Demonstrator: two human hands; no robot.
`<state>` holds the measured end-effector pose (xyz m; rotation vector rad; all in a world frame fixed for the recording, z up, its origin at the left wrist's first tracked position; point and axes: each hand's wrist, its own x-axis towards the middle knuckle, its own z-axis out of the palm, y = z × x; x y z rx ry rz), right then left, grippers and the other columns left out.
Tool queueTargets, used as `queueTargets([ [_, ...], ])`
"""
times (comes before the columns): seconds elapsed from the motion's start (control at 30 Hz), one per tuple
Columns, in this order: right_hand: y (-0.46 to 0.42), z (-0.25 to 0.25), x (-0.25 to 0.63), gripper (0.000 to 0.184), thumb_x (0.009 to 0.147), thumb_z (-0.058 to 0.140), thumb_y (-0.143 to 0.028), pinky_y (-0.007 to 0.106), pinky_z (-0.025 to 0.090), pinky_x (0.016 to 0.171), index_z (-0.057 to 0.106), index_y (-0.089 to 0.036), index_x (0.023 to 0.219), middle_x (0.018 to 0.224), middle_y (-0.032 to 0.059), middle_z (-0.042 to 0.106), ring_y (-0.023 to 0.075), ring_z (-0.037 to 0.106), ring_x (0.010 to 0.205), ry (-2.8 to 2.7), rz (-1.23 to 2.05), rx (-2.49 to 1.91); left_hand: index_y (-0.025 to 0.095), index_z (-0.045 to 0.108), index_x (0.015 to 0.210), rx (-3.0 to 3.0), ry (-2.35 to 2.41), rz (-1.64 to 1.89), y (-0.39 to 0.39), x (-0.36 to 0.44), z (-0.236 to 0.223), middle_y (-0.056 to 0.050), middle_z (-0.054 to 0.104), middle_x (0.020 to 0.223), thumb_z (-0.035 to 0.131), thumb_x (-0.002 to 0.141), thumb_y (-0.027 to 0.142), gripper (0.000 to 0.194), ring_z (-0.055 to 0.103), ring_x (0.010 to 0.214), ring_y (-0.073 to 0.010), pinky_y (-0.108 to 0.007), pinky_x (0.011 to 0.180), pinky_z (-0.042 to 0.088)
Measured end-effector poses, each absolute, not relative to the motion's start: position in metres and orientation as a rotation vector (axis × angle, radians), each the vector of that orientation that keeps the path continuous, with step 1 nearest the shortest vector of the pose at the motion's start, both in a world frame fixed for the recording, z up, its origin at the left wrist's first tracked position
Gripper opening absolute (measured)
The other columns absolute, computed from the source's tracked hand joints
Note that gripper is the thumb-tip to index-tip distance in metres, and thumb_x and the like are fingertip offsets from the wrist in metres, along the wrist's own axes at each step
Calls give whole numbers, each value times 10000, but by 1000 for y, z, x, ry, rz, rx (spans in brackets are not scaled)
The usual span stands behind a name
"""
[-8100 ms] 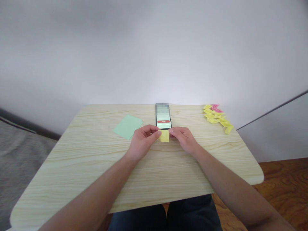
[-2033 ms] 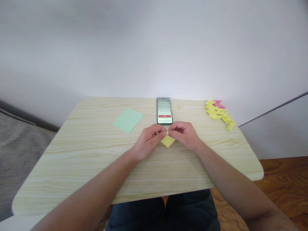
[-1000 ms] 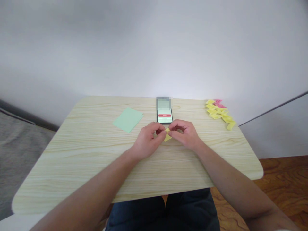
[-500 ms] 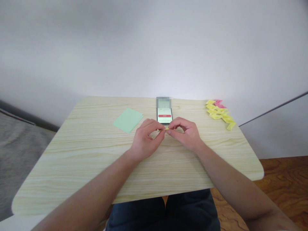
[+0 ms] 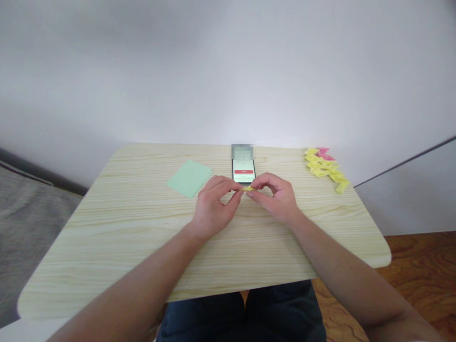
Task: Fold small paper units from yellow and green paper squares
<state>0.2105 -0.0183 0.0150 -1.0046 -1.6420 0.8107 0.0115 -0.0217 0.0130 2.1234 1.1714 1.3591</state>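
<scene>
Between my fingertips, just above the middle of the table, is a small folded piece of yellow paper [image 5: 248, 189]. My left hand [image 5: 217, 202] pinches its left end between thumb and fingers. At the right end, the thumb and index finger of my right hand [image 5: 276, 194] close on it. Most of the paper is hidden by the fingers, so its full shape does not show. Close behind the hands lies a phone [image 5: 243, 166] with a lit screen. Green square paper sheets [image 5: 188, 178] lie to the left of my left hand.
Several folded yellow paper pieces [image 5: 322, 167] lie at the table's right rear, with a pink folded piece [image 5: 325, 154] beside them. The pale wooden table [image 5: 142, 237] meets a white wall [image 5: 228, 71] at the back. Grey fabric [image 5: 32, 237] is at the left.
My hands have drawn slightly apart, the left one shifting a little leftward. More of the yellow paper shows between the fingertips.
</scene>
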Motion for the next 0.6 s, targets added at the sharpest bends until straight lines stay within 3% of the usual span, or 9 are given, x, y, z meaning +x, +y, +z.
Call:
queueTargets([
  [0.13, -19, 16, 210, 270, 809, 811, -282, 367, 521, 827, 736, -258, 1067, 975, 36, 731, 190, 651, 873, -1684, 806, -988, 220, 719, 887, 2153, 1178, 1344, -21, 11, 12, -53, 727, 903, 650, 914, 228, 74, 650, 897, -206, -377, 836, 522],
  [0.6, -18, 22, 213, 24, 875, 752, -258, 349, 515, 791, 739, -238, 873, 892, 29, 722, 183, 658, 846, -1728, 750, -1009, 207, 704, 859, 2087, 1150, 1319, -20, 11, 12, -40, 701, 865, 679, 901, 224, 51, 617, 860, -195, -368, 817, 491],
])
